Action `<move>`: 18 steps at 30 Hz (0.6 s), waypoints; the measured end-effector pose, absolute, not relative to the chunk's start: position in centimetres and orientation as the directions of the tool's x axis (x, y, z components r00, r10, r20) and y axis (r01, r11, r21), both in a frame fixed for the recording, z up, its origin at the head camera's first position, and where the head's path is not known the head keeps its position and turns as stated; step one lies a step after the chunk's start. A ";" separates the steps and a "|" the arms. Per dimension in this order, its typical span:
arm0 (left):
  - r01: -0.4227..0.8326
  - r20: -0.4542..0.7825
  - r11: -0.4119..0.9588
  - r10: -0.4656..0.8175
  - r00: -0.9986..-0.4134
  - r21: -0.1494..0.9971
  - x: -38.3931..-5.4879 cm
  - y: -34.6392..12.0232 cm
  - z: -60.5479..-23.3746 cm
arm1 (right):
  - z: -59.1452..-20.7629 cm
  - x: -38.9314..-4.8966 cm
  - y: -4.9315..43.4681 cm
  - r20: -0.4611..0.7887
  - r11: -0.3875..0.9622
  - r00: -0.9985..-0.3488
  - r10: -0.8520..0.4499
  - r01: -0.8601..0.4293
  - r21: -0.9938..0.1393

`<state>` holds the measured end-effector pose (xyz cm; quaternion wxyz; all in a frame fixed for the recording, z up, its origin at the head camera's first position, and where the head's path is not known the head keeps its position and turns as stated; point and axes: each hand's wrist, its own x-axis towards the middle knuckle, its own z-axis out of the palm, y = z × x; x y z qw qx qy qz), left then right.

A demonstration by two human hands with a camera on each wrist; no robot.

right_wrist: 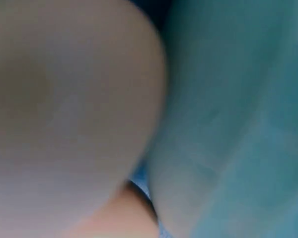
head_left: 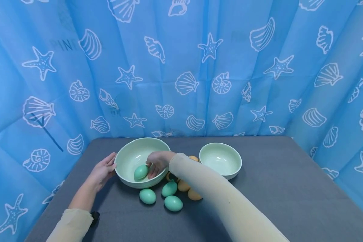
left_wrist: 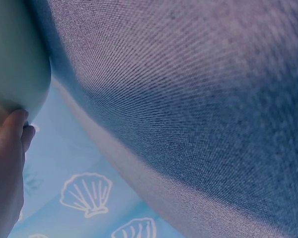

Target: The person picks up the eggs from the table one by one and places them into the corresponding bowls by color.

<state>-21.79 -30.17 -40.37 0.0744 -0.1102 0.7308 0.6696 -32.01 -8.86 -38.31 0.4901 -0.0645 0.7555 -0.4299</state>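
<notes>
A large pale green bowl stands at the back left of the table. My left hand holds its left rim; the left wrist view shows that hand's thumb against the bowl's side. Inside the bowl lies a green egg. My right hand reaches over the bowl's right rim, its fingers hanging loosely beside the egg; contact there is hard to make out. In front are several loose green eggs. Orange-brown eggs lie partly hidden under my right sleeve.
A smaller pale green bowl stands to the right, behind my right forearm. Grey cloth covers the table. A blue curtain with white shells hangs along the back and sides. The right wrist view is blurred.
</notes>
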 end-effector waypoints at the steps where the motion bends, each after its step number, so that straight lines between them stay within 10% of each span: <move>1: -0.261 -0.256 0.080 -0.064 -0.965 0.962 -21.8 -30.1 -40.4 | -38.2 -32.0 -8.8 -0.685 0.624 -0.515 -0.515 0.323 -0.711; 18: -0.244 -0.242 0.074 -0.035 -0.970 0.967 -21.7 -30.4 -40.3 | -37.5 -32.4 -8.3 -0.669 0.578 -0.499 -0.551 0.350 -0.737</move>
